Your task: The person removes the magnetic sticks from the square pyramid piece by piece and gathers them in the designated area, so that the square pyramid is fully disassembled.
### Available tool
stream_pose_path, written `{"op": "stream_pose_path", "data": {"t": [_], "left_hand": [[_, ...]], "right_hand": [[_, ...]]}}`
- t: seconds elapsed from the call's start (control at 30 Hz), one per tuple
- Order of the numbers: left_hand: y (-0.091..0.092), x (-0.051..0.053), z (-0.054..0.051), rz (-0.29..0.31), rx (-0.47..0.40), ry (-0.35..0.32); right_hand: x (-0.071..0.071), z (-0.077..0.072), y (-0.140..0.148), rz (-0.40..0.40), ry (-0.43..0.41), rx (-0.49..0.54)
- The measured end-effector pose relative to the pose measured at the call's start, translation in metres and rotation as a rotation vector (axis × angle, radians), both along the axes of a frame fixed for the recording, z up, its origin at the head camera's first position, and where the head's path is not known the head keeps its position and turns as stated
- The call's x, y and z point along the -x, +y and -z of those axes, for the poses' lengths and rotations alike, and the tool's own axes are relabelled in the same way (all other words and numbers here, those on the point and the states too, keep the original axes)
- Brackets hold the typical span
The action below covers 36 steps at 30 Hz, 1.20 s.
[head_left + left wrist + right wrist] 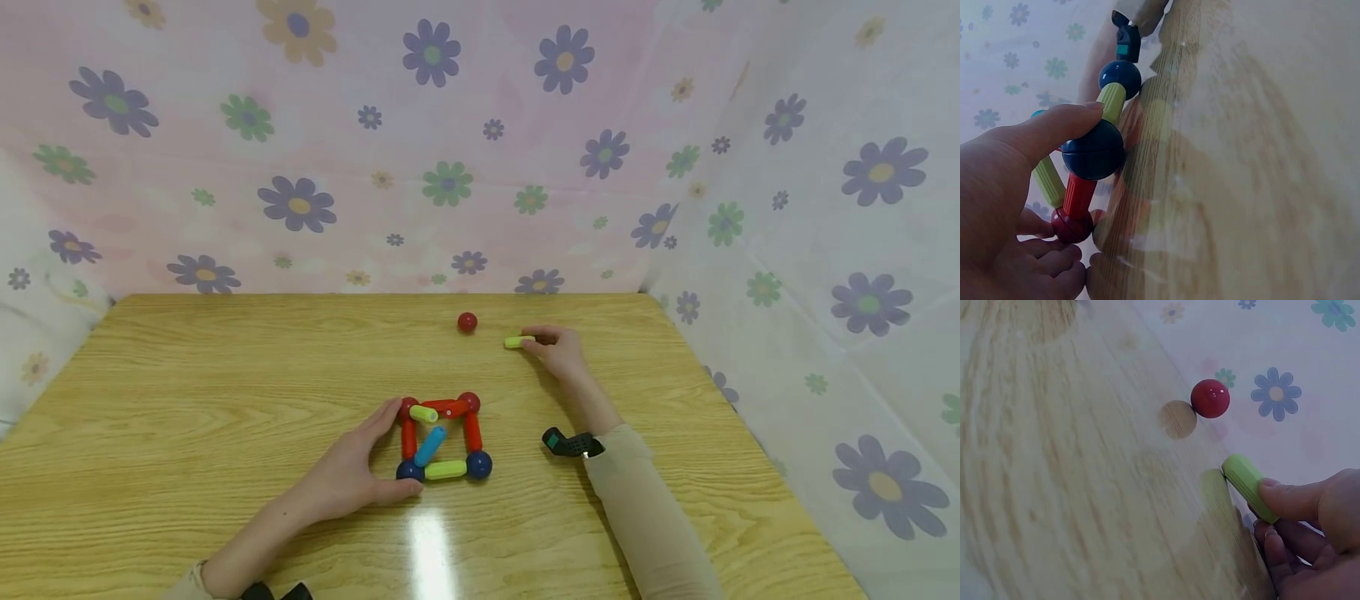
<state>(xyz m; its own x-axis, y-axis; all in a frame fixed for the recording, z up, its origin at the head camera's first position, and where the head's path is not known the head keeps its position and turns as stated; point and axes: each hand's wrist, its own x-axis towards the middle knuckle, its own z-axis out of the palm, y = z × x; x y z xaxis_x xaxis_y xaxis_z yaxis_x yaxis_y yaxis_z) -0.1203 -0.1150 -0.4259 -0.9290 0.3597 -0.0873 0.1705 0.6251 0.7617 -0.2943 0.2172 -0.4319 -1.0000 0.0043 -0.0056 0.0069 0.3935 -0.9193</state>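
The green stick (517, 342) is near the back edge of the desk (225, 358), toward the back right corner. The right hand (557, 350) pinches one end of it between thumb and fingers. I can't tell if the stick touches the desk. A loose red ball (467, 322) sits close by, left of the stick and nearer the back edge.

Nearer the front edge is a square shape made of sticks and balls. Two red corner balls (468, 403) are at its back and two blue balls (479, 465) at its front. Red sticks (473, 433) make the left and right sides, and a front green stick (446, 470) joins the blue balls. A blue stick (431, 447) pokes up from the front left ball, and a short green stick (424, 414) from the back left one.

The left hand (352, 471) holds the shape's left side, thumb at the front ball, fingers at the back ball. A black band (573, 443) is on the right wrist. Flowery cloth (465, 125) hangs behind the desk.
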Motion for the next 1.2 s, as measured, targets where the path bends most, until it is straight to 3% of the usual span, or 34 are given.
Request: {"op": "stream_pose_path", "data": {"t": [0.33,1.2], "left_hand": [[0.0002,0.0003,0.0003,-0.002,0.011,0.000],[-0.0002,-0.0002,-0.0002,0.002,0.003,0.008]], "right_hand": [[-0.0009,0.0030,0.0007,-0.011,0.040,-0.025],[-0.0011,0.0030,0.0036,-0.027,0.025,-0.025]]}}
